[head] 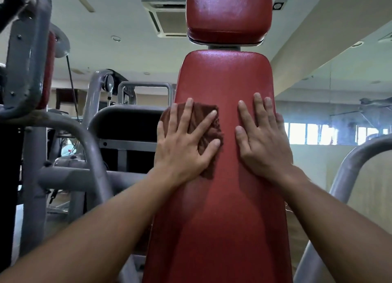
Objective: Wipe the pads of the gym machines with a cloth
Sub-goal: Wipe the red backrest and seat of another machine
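Two bare forearms reach up to a red back pad (222,197). The left hand (182,146) lies flat with fingers spread, pressing a brown cloth (209,132) against the pad's left side. The right hand (265,142) rests beside it, fingers straight on the bare pad, holding nothing. Above sits a red headrest (229,13). Grey machine frames (89,138) stand behind on the left, a mirror (350,91) to the right.

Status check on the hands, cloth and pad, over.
Left hand flat, pressing brown cloth on long red vinyl back pad. Right hand flat on pad. Nothing obstructing.
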Tool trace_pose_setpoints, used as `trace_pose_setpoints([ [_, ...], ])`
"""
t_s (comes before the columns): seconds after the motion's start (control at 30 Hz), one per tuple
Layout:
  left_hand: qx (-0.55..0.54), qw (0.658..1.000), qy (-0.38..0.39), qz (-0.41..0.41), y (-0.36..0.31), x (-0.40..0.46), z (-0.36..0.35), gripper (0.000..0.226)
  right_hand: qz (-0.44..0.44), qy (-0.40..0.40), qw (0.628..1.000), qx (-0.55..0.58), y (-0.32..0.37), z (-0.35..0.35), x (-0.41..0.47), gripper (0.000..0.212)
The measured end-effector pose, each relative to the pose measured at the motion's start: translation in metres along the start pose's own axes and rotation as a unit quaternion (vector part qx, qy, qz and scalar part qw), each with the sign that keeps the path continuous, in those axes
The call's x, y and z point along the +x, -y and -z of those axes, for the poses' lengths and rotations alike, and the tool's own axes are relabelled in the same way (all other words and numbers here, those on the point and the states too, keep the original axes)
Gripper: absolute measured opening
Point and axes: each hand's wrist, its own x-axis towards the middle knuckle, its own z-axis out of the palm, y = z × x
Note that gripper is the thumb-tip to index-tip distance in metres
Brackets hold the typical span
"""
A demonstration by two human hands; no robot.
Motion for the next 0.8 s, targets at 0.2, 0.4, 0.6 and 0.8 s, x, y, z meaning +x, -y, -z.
trace_pose_setpoints([
  [0.2, 0.043, 0.999, -0.009, -0.026, -0.029, -0.07, -0.014, 0.065, -0.003, 0.009, 1.0, -0.005, 0.008, -0.001, -0.017, 0.065],
  [0.4, 0.016, 1.0, 0.012, -0.018, -0.011, -0.024, -0.003, 0.068, -0.006, 0.026, 1.0, -0.006, 0.01, 0.0, -0.031, 0.063],
  [0.6, 0.038, 0.998, 0.04, -0.035, -0.05, -0.12, -0.017, 0.067, -0.004, 0.049, 0.999, 0.013, 0.01, 0.006, -0.031, 0.062],
  [0.8, 0.038, 0.997, 0.035, -0.064, -0.045, -0.056, -0.01, 0.068, -0.038, 0.033, 0.979, 0.197, 0.01, 0.021, -0.031, 0.059],
])
